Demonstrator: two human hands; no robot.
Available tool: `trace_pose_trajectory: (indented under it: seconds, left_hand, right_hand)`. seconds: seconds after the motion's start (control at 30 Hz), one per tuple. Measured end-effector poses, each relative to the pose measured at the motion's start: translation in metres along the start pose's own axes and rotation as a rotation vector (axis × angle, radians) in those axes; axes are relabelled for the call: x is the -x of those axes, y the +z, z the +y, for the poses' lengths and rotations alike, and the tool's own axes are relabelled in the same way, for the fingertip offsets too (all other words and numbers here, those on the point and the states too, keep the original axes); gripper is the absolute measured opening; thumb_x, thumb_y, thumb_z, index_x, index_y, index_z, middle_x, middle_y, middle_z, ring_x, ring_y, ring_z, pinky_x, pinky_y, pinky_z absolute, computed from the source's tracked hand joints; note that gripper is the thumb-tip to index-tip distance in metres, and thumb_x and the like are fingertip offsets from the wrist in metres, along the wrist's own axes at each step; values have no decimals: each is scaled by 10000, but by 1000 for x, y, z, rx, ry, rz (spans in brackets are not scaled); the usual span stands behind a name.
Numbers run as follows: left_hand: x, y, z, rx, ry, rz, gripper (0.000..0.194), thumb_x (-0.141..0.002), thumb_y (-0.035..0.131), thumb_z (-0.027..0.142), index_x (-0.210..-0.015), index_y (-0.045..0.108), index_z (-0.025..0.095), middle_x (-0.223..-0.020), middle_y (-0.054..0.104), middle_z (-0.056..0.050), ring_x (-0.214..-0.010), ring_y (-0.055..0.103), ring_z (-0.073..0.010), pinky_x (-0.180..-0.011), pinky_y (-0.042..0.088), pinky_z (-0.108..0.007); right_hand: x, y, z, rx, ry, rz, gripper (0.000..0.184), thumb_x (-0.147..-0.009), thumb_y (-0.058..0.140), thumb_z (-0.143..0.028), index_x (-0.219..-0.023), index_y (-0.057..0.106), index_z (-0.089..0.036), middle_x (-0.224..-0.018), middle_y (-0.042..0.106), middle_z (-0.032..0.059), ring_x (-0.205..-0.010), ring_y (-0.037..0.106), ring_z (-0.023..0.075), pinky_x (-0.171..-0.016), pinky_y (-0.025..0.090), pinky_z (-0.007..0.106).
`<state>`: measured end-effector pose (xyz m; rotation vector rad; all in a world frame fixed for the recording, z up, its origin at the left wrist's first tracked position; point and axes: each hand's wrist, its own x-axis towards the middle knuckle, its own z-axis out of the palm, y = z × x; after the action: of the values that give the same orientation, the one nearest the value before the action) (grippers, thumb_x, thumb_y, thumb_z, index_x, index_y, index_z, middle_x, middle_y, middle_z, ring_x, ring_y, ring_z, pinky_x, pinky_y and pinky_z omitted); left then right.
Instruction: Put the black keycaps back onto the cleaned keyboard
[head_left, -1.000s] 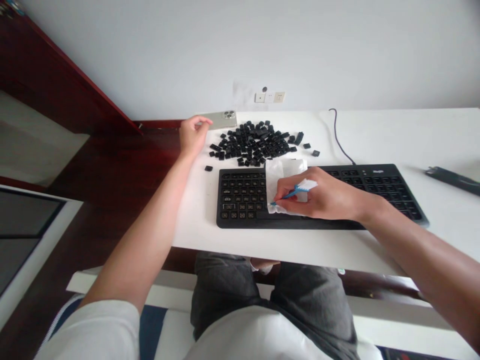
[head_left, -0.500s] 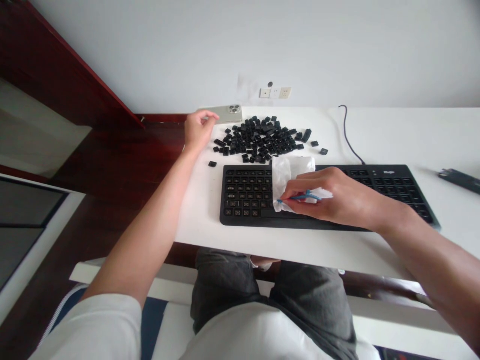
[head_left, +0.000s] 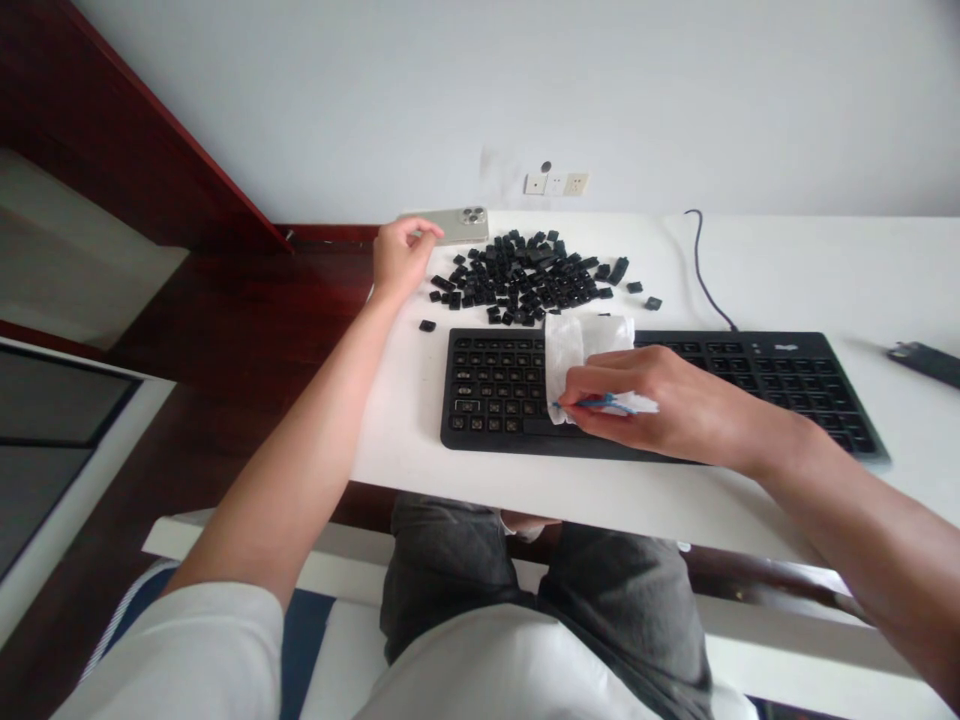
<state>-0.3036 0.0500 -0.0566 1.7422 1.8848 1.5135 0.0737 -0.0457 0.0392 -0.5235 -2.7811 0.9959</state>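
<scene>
My right hand [head_left: 649,400] is closed around a slim blue brush [head_left: 600,402] with white bristles at its rear end. The brush's other tip points down at a white tissue [head_left: 566,345], near its lower left corner. This tissue lies across the middle of a black keyboard [head_left: 487,440] whose left-hand keys are bare of caps. Part of the tissue and keyboard is hidden under the hand. At the table's left edge my left hand [head_left: 405,258] rests, loosely curled with fingers a little apart, against a pale phone [head_left: 454,228]; nothing shows in it.
Behind the keyboard lies a heap of loose black keycaps [head_left: 525,275], with a single keycap [head_left: 427,326] apart on the left. A dark cable [head_left: 701,265] runs back from the keyboard. On the far right lies a black elongated object [head_left: 926,360]. Wall sockets [head_left: 556,184] sit behind the table.
The view has shifted slightly, so the table things appear farther right. My right hand's brush has tilted flatter, its tip staying near the tissue's lower left corner. My left hand stays by the phone.
</scene>
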Motion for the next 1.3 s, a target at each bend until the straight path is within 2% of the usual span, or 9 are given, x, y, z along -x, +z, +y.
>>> trace_pose_trajectory:
  seconds: [0.13, 0.3, 0.37, 0.53, 0.63, 0.73, 0.83, 1.13, 1.3]
  left_hand:
    - [1, 0, 1, -1, -1, -6, 149, -950, 705, 306, -864, 781, 211, -620, 595, 1, -640, 550, -171, -674, 414, -310]
    - [1, -1, 4, -32, -22, -15, 195, -966, 708, 363, -851, 766, 216, -641, 602, 4, -593, 504, -156, -665, 416, -312]
    - [1, -1, 4, -34, -23, -8, 187, -962, 709, 353, -856, 778, 216, -647, 614, 3, -574, 487, -149, -652, 405, -310]
    - [1, -1, 3, -18, -7, 9, 143, -942, 713, 308, -860, 789, 219, -656, 628, 1, -589, 493, -151, -650, 396, -304]
    - [1, 0, 2, -13, 1, 13, 136, -939, 699, 281, -864, 791, 214, -674, 645, -2, -608, 504, -153, -654, 397, -297]
    - [0, -1, 2, -25, -1, 5, 140, -939, 693, 279, -865, 789, 208, -675, 649, -2, -606, 511, -148, -654, 402, -291]
    - [0, -1, 3, -53, 0, -2, 165, -952, 675, 300, -869, 780, 203, -680, 654, -4, -624, 538, -148, -672, 421, -283]
    - [0, -1, 2, -61, -1, -9, 176, -960, 641, 296, -904, 780, 206, -675, 651, -2, -644, 561, -149, -644, 405, -263]
    - [-1, -2, 3, -71, -30, -15, 164, -938, 641, 262, -885, 784, 201, -675, 653, 2, -585, 528, -137, -633, 412, -268]
  right_hand:
    - [-2, -2, 1, -73, -50, -79, 146, -1019, 596, -248, -906, 678, -209, -836, 731, 34, -709, 629, 157, -667, 457, 300]
    - [-3, 6, 5, -92, 52, 97, 115, -943, 674, -216, -828, 668, -215, -756, 723, -11, -613, 580, 123, -614, 437, 274]
    - [-2, 7, 6, -86, 23, 125, 102, -953, 679, -227, -852, 673, -216, -752, 716, -16, -610, 574, 120, -615, 441, 270]
    - [2, 3, 9, -31, -21, 200, 86, -998, 675, -271, -935, 717, -231, -816, 752, 17, -681, 647, 163, -661, 475, 300]
    - [1, -2, 11, 1, -27, 264, 153, -1044, 631, -295, -1051, 773, -238, -968, 811, 57, -828, 732, 209, -757, 528, 328]
    - [-1, -7, 16, -15, -95, 184, 252, -1086, 576, -303, -1172, 802, -231, -1144, 830, 83, -1018, 765, 239, -896, 565, 356]
    - [-1, -12, 24, -17, -135, 89, 273, -1090, 572, -296, -1195, 814, -226, -1168, 833, 82, -1048, 771, 236, -910, 585, 356]
    - [6, -24, 47, 94, 37, 280, 262, -1074, 599, -383, -1168, 832, -307, -1169, 842, 16, -1036, 799, 259, -930, 611, 386]
    - [9, -30, 53, 243, 51, 277, 335, -1085, 541, -390, -1176, 822, -232, -1139, 847, 53, -968, 802, 271, -867, 595, 426]
